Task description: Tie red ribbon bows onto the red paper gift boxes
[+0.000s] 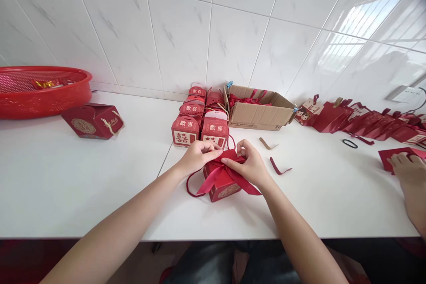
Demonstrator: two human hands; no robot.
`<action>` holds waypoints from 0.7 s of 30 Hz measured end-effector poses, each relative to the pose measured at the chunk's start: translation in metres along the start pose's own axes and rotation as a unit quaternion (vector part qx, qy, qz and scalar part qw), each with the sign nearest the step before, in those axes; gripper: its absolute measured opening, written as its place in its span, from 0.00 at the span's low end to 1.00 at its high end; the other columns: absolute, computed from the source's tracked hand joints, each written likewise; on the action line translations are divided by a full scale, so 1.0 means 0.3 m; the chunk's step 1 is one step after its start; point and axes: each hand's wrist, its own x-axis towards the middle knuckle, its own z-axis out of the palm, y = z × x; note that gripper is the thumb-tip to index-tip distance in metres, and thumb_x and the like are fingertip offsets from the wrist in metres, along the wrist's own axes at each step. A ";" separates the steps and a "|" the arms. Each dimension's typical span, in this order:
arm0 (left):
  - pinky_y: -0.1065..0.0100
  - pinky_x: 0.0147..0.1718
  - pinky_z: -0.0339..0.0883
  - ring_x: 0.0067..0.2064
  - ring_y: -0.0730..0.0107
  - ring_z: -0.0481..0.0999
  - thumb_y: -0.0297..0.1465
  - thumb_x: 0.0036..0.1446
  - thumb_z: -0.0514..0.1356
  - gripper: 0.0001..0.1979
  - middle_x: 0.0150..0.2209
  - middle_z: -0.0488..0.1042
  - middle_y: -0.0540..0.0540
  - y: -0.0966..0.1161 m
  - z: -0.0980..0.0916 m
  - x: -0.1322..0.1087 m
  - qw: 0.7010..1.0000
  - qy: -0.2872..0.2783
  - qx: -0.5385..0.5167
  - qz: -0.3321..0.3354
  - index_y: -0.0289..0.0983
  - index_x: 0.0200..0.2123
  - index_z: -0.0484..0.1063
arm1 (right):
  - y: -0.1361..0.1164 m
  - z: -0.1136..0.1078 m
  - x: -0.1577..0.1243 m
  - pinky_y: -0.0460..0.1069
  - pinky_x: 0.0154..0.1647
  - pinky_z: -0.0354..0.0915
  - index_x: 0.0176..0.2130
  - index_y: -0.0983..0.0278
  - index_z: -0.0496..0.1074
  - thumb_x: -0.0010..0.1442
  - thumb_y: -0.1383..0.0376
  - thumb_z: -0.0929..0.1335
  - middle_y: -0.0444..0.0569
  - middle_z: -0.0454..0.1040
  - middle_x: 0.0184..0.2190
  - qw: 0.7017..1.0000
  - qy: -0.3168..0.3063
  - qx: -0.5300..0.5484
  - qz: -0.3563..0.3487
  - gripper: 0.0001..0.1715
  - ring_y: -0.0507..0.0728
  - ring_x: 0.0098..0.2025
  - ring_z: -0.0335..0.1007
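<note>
A small red gift box (221, 190) stands in front of me on the white table, with a red cord looping out at its left. Across its top lies a red ribbon bow (213, 178), its tails hanging to both sides. My left hand (199, 156) is closed, pinching the bow's left loop between thumb and fingers. On the other side my right hand (249, 165) is closed on the right loop, its thumb near the knot. Just behind stand two rows of red boxes with Chinese lettering (186, 125).
A cardboard box (256, 115) holds red ribbons by the wall. Two short strips (278, 167) lie right of my hands. Farther right are red folded boxes (362, 120), a black ring (349, 143) and another person's hand (408, 166). At left are a red basket (49, 100) and a box (95, 120).
</note>
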 end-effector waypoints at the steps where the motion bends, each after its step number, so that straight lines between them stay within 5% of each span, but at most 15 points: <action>1: 0.65 0.38 0.63 0.39 0.61 0.74 0.39 0.49 0.63 0.21 0.34 0.75 0.44 -0.001 -0.001 0.001 1.000 -0.001 0.002 -0.001 0.36 0.14 0.59 | -0.001 0.000 -0.001 0.44 0.22 0.51 0.29 0.59 0.52 0.46 0.52 0.73 0.36 0.54 0.20 1.000 0.000 0.004 0.002 0.27 0.49 0.22 0.49; 14: 0.62 0.43 0.62 0.44 0.57 0.74 0.39 0.50 0.62 0.20 0.37 0.76 0.42 -0.016 -0.018 0.006 1.000 -0.031 -0.001 -0.006 0.36 0.15 0.61 | 0.008 -0.003 -0.004 0.44 0.20 0.52 0.32 0.59 0.52 0.47 0.53 0.72 0.36 0.60 0.21 1.000 -0.019 0.011 0.012 0.26 0.49 0.21 0.55; 21: 0.64 0.39 0.63 0.39 0.61 0.72 0.41 0.53 0.59 0.19 0.30 0.73 0.45 -0.007 -0.002 0.000 0.999 -0.005 -0.012 0.043 0.36 0.17 0.64 | -0.002 0.000 -0.005 0.43 0.18 0.47 0.33 0.59 0.55 0.52 0.50 0.69 0.34 0.55 0.17 0.993 -0.017 0.114 0.027 0.23 0.47 0.18 0.47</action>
